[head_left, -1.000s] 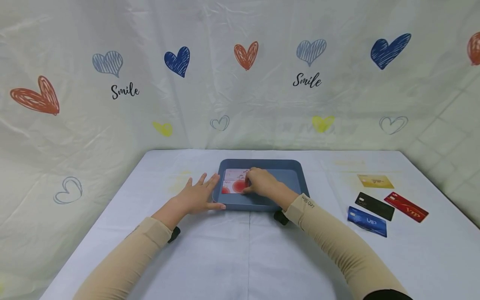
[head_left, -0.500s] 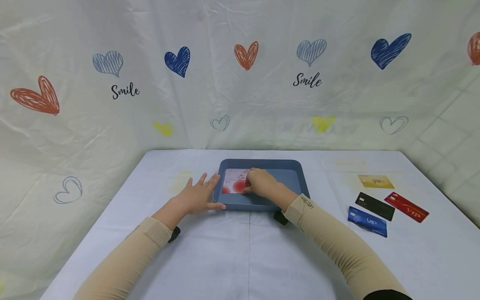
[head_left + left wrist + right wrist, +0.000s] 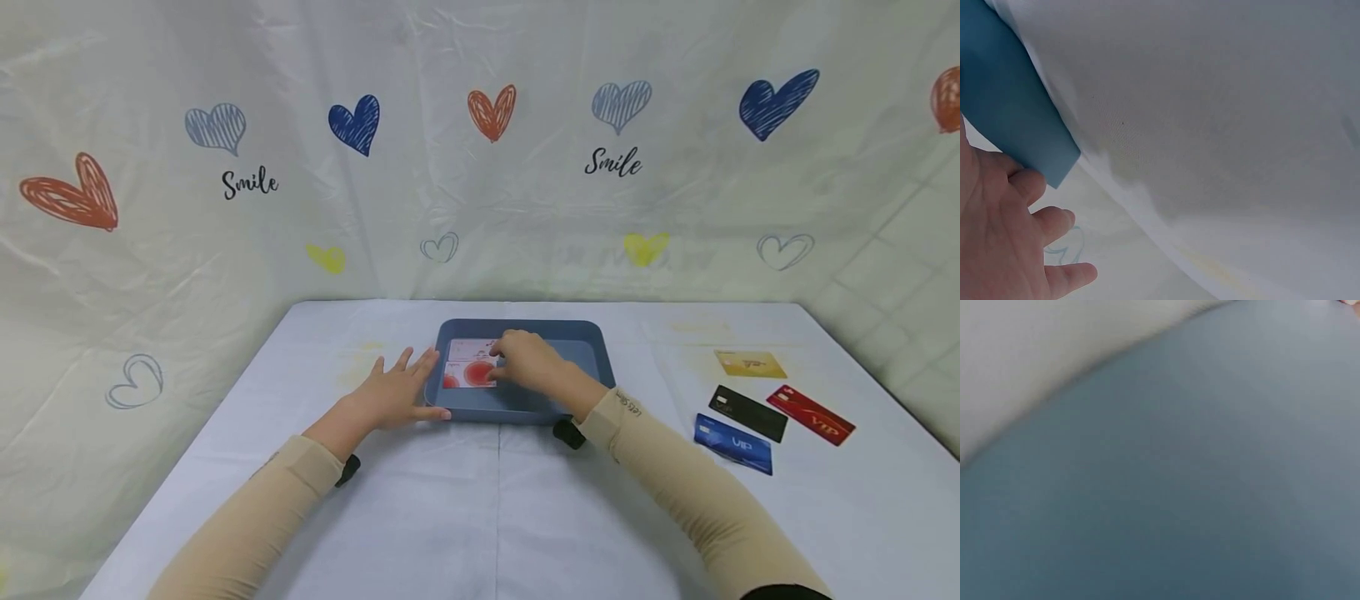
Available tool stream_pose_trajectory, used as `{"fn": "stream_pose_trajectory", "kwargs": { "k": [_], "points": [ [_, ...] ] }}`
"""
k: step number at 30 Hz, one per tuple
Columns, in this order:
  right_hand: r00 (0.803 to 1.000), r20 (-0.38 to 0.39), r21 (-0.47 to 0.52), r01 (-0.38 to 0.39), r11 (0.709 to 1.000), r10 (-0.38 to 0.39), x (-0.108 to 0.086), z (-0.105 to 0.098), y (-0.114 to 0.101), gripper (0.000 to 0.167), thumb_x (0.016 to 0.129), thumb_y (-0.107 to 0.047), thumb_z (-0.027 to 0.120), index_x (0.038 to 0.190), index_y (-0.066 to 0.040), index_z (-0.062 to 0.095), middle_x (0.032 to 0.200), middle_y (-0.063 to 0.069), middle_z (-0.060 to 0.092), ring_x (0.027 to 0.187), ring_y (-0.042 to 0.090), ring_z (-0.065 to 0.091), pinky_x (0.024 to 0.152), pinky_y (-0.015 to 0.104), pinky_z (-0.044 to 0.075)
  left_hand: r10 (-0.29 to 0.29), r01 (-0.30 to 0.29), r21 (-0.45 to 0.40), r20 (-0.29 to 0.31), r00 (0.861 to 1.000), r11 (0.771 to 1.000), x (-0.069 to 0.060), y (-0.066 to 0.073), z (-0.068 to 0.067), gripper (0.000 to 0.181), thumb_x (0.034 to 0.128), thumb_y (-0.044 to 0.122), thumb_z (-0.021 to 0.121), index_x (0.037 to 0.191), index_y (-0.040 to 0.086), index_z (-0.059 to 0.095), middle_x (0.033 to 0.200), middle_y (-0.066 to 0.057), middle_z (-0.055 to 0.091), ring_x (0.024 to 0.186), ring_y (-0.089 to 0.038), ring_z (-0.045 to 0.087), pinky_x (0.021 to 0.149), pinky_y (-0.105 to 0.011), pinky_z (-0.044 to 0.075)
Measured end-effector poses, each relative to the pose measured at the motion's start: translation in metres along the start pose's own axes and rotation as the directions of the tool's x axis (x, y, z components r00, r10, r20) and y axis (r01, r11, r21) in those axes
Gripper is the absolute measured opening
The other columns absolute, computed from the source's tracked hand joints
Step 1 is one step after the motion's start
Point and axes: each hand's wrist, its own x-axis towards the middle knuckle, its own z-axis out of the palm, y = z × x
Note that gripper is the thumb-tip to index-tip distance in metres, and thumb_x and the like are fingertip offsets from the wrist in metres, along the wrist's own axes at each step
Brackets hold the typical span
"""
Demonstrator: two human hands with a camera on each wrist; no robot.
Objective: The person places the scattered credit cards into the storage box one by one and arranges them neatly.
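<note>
A blue-grey tray [image 3: 558,407] lies on the table in the head view. Two cards lie flat side by side at its left end: a pink one [image 3: 467,348] at the back and one with red circles [image 3: 459,375] in front. My left hand [image 3: 393,394] is spread at the tray's left side, its fingers touching the rim; the left wrist view shows that hand [image 3: 1007,219] beside the tray's corner [image 3: 1029,112]. Over the cards' right ends is my right hand [image 3: 532,362], thumb and forefinger apart, nothing seen between them. Its wrist view is mostly blurred tray [image 3: 1179,475].
Several cards lie on the table's right side: a gold one [image 3: 750,363], a black one [image 3: 748,413], a red one [image 3: 812,414] and a blue one [image 3: 733,444]. A white cloth [image 3: 420,517] covers the table. A sheet with printed hearts [image 3: 525,192] hangs behind.
My right hand has drawn slightly to the right, its thumb and forefinger parting and letting go of the red-circle card, whose right end now shows more. The left hand has not moved.
</note>
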Motion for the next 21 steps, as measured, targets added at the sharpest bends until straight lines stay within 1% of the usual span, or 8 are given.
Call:
{"fn": "stream_pose_trajectory", "kwargs": {
  "k": [3,6,10,13,16,18,21],
  "points": [
    [0.999,-0.029,-0.006,0.021,1.0,-0.022,-0.006,-0.007,0.0,0.04,0.092,-0.023,0.08,0.126,-0.003,0.073,0.114,0.012,0.069,0.106,0.025,0.066,0.091,0.039,0.055,-0.001,0.001,-0.006,0.005,1.0,1.0,-0.001,0.001,-0.001,0.108,0.0914,0.072,0.059,0.165,0.008,0.013,0.171,-0.009,0.015,0.155,-0.04,0.009,0.117,-0.071,0.01],
    [0.998,-0.056,0.0,0.026,1.0,-0.026,-0.013,-0.013,0.0,0.036,0.093,-0.018,0.078,0.127,-0.004,0.073,0.114,0.011,0.07,0.105,0.023,0.066,0.089,0.037,0.056,-0.003,0.003,-0.01,0.009,1.0,1.0,-0.002,0.002,-0.003,0.108,0.0915,0.071,0.059,0.165,0.008,0.013,0.171,-0.009,0.015,0.155,-0.04,0.009,0.117,-0.071,0.01],
    [0.996,-0.085,0.019,0.029,0.999,-0.028,-0.022,-0.022,0.0,0.034,0.093,-0.013,0.077,0.126,-0.006,0.074,0.111,0.008,0.07,0.1,0.022,0.067,0.084,0.035,0.057,-0.003,0.003,-0.016,0.003,1.0,1.0,-0.002,0.002,-0.003,0.108,0.0916,0.071,0.06,0.165,0.007,0.013,0.171,-0.009,0.015,0.155,-0.04,0.009,0.117,-0.071,0.009],
    [0.992,-0.114,0.027,0.055,0.998,-0.052,-0.03,-0.027,0.002,0.032,0.093,-0.013,0.078,0.124,-0.007,0.075,0.109,0.006,0.07,0.095,0.021,0.068,0.078,0.033,0.057,-0.001,0.001,-0.022,-0.004,1.0,1.0,-0.002,0.002,-0.002,0.108,0.0915,0.07,0.06,0.165,0.007,0.014,0.17,-0.01,0.016,0.155,-0.04,0.009,0.117,-0.071,0.009],
    [0.983,-0.159,0.025,0.096,0.995,-0.091,-0.038,-0.032,0.005,0.028,0.092,-0.014,0.079,0.12,-0.009,0.077,0.107,0.004,0.071,0.085,0.017,0.068,0.069,0.03,0.055,-0.001,0.001,-0.019,-0.006,1.0,1.0,-0.002,0.002,-0.002,0.108,0.0913,0.07,0.06,0.165,0.007,0.014,0.17,-0.01,0.016,0.155,-0.04,0.009,0.117,-0.071,0.01],
    [0.974,-0.194,0.025,0.124,0.992,-0.117,-0.044,-0.036,0.009,0.026,0.092,-0.014,0.079,0.118,-0.01,0.078,0.104,0.002,0.072,0.077,0.014,0.065,0.063,0.028,0.052,-0.002,0.001,-0.017,-0.008,1.0,1.0,-0.002,0.002,-0.001,0.108,0.0913,0.07,0.06,0.165,0.007,0.014,0.17,-0.009,0.017,0.155,-0.04,0.009,0.117,-0.071,0.01],
    [0.957,-0.248,0.032,0.166,0.986,-0.153,-0.053,-0.041,0.014,0.023,0.092,-0.014,0.079,0.114,-0.01,0.079,0.099,0.0,0.072,0.068,0.01,0.06,0.059,0.026,0.049,0.0,0.0,-0.016,-0.009,1.0,1.0,-0.002,0.002,-0.001,0.107,0.0913,0.07,0.06,0.165,0.008,0.014,0.17,-0.009,0.017,0.155,-0.04,0.009,0.117,-0.071,0.01]
  ]
}}
